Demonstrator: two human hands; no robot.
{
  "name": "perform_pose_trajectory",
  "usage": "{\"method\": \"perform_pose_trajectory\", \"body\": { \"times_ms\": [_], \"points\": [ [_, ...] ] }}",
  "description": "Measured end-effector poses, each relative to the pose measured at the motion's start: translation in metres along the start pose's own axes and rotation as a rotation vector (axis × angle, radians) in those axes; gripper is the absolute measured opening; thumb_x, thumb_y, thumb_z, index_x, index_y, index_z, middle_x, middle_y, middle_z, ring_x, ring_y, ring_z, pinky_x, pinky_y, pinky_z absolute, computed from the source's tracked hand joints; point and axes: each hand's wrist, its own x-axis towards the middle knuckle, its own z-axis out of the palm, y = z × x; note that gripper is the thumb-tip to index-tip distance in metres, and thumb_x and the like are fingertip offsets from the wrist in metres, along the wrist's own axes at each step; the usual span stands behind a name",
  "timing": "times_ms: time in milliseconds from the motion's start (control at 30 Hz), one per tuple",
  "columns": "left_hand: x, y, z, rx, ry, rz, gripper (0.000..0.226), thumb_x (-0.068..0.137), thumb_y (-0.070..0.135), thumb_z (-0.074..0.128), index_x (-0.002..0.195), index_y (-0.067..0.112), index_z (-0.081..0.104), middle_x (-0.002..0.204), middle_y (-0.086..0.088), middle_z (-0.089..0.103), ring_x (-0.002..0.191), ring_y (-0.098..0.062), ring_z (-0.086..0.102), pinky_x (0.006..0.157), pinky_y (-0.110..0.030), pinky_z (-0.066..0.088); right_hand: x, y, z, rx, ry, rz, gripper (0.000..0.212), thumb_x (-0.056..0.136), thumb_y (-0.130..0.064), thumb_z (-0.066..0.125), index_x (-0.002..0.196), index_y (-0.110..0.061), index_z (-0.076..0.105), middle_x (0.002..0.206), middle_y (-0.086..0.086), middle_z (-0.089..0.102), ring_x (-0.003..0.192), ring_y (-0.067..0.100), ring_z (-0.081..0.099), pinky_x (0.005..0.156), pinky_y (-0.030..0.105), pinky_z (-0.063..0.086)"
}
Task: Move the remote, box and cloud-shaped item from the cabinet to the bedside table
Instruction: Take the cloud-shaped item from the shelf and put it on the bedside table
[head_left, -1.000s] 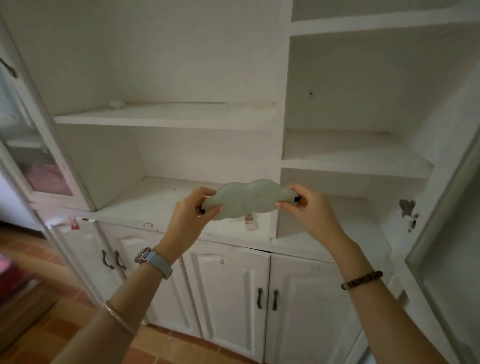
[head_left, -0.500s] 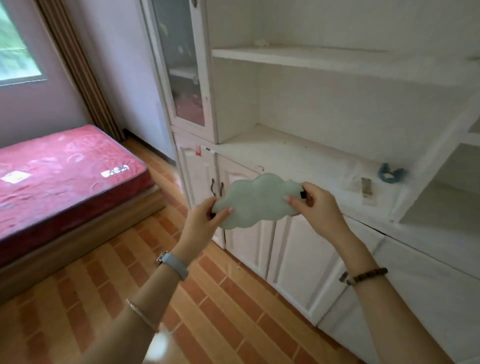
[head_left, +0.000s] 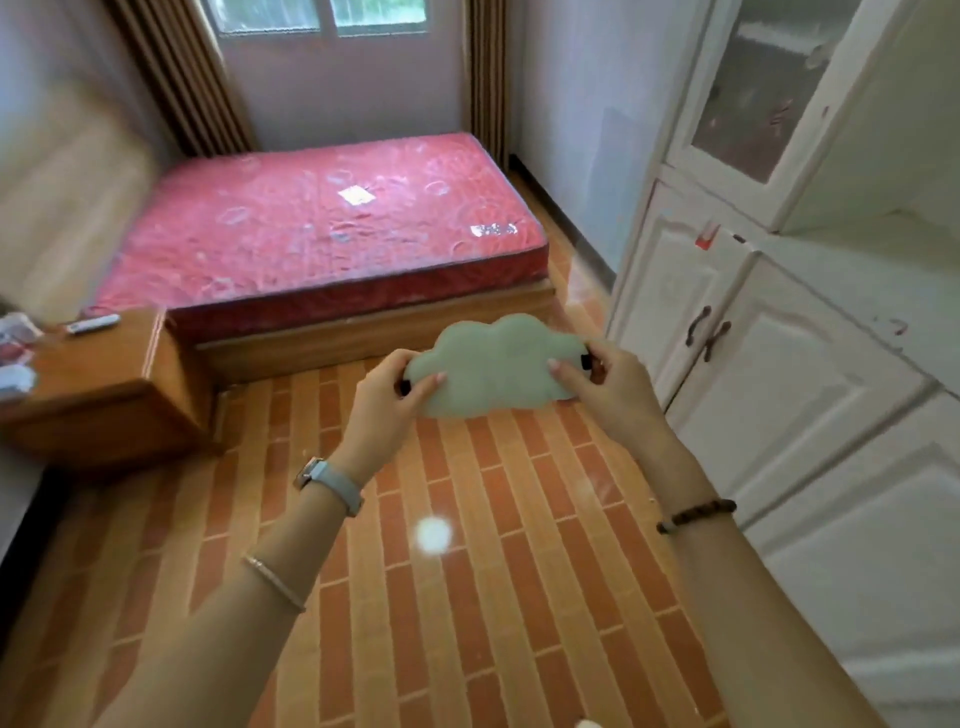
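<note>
The view has swung away from the open cabinet shelves that filled the frame a second ago; half a second ago the bed sat only at the left edge, and now the red mattress lies straight ahead at 12 o'clock, with the window and striped curtains above it. The white cabinet has slid to 3 o'clock, showing only its closed lower doors and one glass door.

The cloud-shaped item, pale green, keeps its place between both hands at the middle of the frame, held in the air over the brick-patterned floor. Its flat face is turned toward the camera, as half a second ago, while a second ago it showed more of its edge. The left hand still pinches its left end, thumb on the near face and fingers behind. The right hand still pinches the right end the same way. A small dark piece shows at each end of the cloud, beside the fingers.

New in view at 9 o'clock is the wooden bedside table, standing against the bed frame. A remote lies on its top near the far edge, and blurred white and red things sit at the far left edge of the frame; I cannot tell what they are.
</note>
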Motion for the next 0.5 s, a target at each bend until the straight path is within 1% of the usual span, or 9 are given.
{"method": "perform_pose_trajectory", "body": {
  "times_ms": [33,67,100,133,200,267,333,400,500],
  "points": [
    [-0.005,-0.009,-0.017,0.005,0.033,-0.027,0.018,0.090,0.027,0.064,0.102,0.015,0.060,0.093,0.003,0.063,0.081,-0.004,0.059,0.063,-0.016,0.048,0.007,-0.007,0.018,-0.004,-0.044,-0.021,0.027,0.088,-0.038,0.067,0.108,-0.021,0.066,0.097,-0.003,0.070,0.089,0.011,0.067,0.073,0.034,0.059],
    [-0.010,-0.018,-0.032,0.009,0.067,-0.055,0.020,0.090,0.028,0.063,0.104,0.015,0.061,0.095,0.001,0.063,0.084,-0.008,0.060,0.064,-0.018,0.050,0.013,-0.012,0.036,-0.005,-0.081,-0.041,0.027,0.088,-0.041,0.066,0.107,-0.021,0.066,0.096,-0.005,0.070,0.087,0.012,0.067,0.072,0.037,0.059],
    [-0.015,-0.027,-0.046,0.015,0.100,-0.086,0.021,0.090,0.029,0.063,0.105,0.014,0.061,0.097,0.000,0.064,0.086,-0.011,0.061,0.066,-0.021,0.052,0.020,-0.017,0.053,0.002,-0.115,-0.062,0.026,0.088,-0.041,0.066,0.104,-0.020,0.066,0.093,-0.005,0.069,0.085,0.011,0.066,0.070,0.036,0.059],
    [-0.021,-0.035,-0.058,0.022,0.132,-0.114,0.022,0.090,0.030,0.063,0.105,0.014,0.061,0.097,0.000,0.064,0.088,-0.013,0.062,0.067,-0.024,0.054,0.025,-0.023,0.070,0.002,-0.144,-0.087,0.024,0.089,-0.039,0.065,0.102,-0.018,0.065,0.091,-0.006,0.068,0.082,0.007,0.064,0.067,0.030,0.057],
    [-0.032,-0.049,-0.079,0.037,0.194,-0.174,0.022,0.090,0.032,0.062,0.103,0.014,0.060,0.095,0.001,0.064,0.087,-0.013,0.062,0.067,-0.026,0.054,0.035,-0.032,0.102,-0.012,-0.208,-0.134,0.019,0.091,-0.033,0.064,0.101,-0.018,0.063,0.089,-0.008,0.065,0.078,-0.005,0.060,0.060,0.011,0.047],
    [-0.042,-0.063,-0.096,0.048,0.254,-0.237,0.023,0.090,0.033,0.062,0.102,0.013,0.061,0.094,0.000,0.064,0.085,-0.014,0.062,0.066,-0.027,0.053,0.046,-0.035,0.132,0.019,-0.292,-0.141,0.019,0.092,-0.030,0.063,0.103,-0.015,0.062,0.089,-0.009,0.064,0.075,-0.012,0.058,0.057,0.005,0.043],
    [-0.049,-0.078,-0.109,0.052,0.298,-0.296,0.025,0.090,0.034,0.063,0.102,0.012,0.061,0.094,-0.001,0.065,0.085,-0.014,0.063,0.066,-0.028,0.053,0.057,-0.038,0.160,0.024,-0.364,-0.153,0.023,0.092,-0.033,0.063,0.106,-0.015,0.062,0.092,-0.009,0.064,0.079,-0.006,0.060,0.059,0.007,0.045],
    [-0.051,-0.093,-0.118,0.066,0.330,-0.354,0.026,0.090,0.035,0.062,0.103,0.013,0.061,0.095,-0.002,0.066,0.086,-0.014,0.063,0.068,-0.031,0.054,0.071,-0.038,0.185,0.037,-0.430,-0.160,0.023,0.092,-0.034,0.063,0.106,-0.016,0.062,0.093,-0.009,0.064,0.081,0.001,0.061,0.061,0.011,0.049],
    [-0.048,-0.111,-0.126,0.106,0.391,-0.424,0.026,0.090,0.037,0.062,0.102,0.014,0.061,0.095,-0.002,0.065,0.087,-0.017,0.063,0.069,-0.034,0.055,0.093,-0.033,0.215,0.048,-0.507,-0.174,0.022,0.091,-0.033,0.063,0.104,-0.015,0.062,0.092,-0.006,0.064,0.080,0.005,0.062,0.059,0.015,0.050]
  ]
}}
